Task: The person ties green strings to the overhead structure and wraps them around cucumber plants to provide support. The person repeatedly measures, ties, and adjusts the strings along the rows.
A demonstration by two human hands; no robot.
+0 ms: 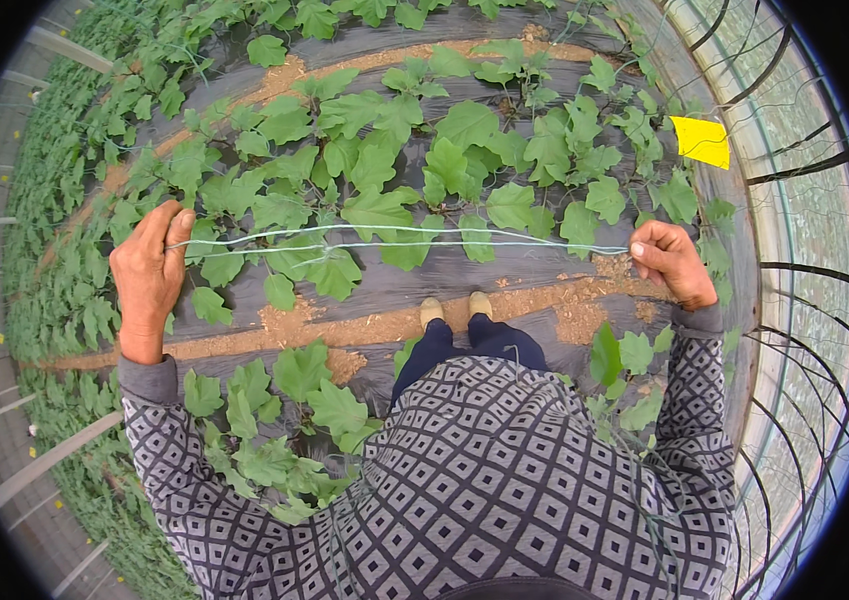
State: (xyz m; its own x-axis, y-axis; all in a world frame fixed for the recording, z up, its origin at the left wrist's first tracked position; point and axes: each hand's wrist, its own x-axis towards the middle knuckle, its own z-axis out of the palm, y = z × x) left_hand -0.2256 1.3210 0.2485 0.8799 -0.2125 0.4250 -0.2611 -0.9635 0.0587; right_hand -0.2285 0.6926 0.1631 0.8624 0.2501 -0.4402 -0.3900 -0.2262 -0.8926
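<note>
A doubled length of pale blue-green twine (394,244) is stretched between my two hands, with a small knot or tangle near its middle left. My left hand (150,262) pinches one end between thumb and finger. At the other end, my right hand (668,259) grips the strands between thumb and curled fingers. Below the twine stand leafy plants (372,172) that look like young eggplants, growing through black plastic mulch film (454,274).
A strip of bare soil (364,330) runs under my shoes (432,311). Behind me grow more plants (312,405). On the right, a yellow sticky card (700,142) hangs by the greenhouse's film wall (792,225), where dark cords hang. Thin strings rise among the plants.
</note>
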